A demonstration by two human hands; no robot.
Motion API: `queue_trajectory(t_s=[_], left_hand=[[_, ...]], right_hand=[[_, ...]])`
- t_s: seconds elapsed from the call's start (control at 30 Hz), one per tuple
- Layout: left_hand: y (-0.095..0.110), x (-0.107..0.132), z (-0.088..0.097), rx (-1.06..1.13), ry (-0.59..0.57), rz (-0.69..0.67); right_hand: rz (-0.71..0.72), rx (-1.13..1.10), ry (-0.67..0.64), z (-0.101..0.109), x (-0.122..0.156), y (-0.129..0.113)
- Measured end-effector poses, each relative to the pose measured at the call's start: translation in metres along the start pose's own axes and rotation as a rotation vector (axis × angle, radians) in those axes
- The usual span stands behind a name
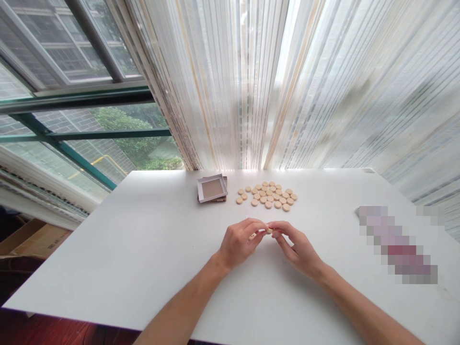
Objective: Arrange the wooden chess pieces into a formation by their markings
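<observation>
Both of my hands meet at the middle of the white table [143, 249]. My left hand [239, 242] and my right hand [296, 247] have their fingertips pinched together around a small round tan wooden disc [269, 230]. Another tan disc [252, 236] peeks out under my left fingers. Beyond the hands lies a loose cluster of several round tan discs [270, 195], flat on the table. To their left sits a small shallow square box [212, 189] with a brown inside, resting on its lid.
A striped sheer curtain [287, 81] hangs behind the table's far edge. A window [72, 96] is at the left. A blurred-out object [397, 244] lies at the table's right. Cardboard [28, 237] sits on the floor at the left.
</observation>
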State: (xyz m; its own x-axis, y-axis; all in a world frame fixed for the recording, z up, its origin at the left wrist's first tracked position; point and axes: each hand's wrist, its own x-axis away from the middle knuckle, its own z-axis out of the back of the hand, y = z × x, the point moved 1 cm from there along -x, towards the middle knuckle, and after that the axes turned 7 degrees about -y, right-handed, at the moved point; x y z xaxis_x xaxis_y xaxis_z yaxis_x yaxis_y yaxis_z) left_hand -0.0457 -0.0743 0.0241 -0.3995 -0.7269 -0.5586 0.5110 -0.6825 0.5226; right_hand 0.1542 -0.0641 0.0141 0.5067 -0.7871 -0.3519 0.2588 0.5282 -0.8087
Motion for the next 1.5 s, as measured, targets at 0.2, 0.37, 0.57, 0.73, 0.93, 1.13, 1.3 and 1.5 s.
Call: queue_trajectory(t_s=[0.2,0.37,0.57,0.73,0.93,1.13,1.3,1.5], left_hand=[[0.000,0.000,-0.001,0.011,-0.006,-0.021],[0.002,0.001,-0.001,0.029,-0.015,-0.035],[0.001,0.003,-0.004,0.024,-0.029,-0.028],[0.001,0.003,-0.005,0.021,-0.031,-0.014],[0.002,0.003,-0.005,0.026,-0.028,-0.001],[0.001,0.003,-0.004,0.005,-0.044,-0.011],[0.000,0.003,-0.004,0.004,-0.037,-0.015],[0.000,0.003,-0.005,0.018,-0.021,-0.018]], right_hand=[[-0.034,-0.042,-0.015,-0.001,0.000,0.001],[-0.064,-0.141,-0.011,-0.002,0.000,0.000],[-0.115,-0.238,-0.001,-0.004,-0.002,0.000],[-0.132,-0.278,-0.013,-0.006,-0.001,0.000],[-0.160,-0.296,-0.032,-0.006,0.003,-0.003],[-0.154,-0.241,-0.008,-0.001,0.001,-0.005],[-0.140,-0.151,-0.015,0.006,-0.002,-0.006],[-0.147,-0.213,0.060,0.005,-0.002,0.001]])
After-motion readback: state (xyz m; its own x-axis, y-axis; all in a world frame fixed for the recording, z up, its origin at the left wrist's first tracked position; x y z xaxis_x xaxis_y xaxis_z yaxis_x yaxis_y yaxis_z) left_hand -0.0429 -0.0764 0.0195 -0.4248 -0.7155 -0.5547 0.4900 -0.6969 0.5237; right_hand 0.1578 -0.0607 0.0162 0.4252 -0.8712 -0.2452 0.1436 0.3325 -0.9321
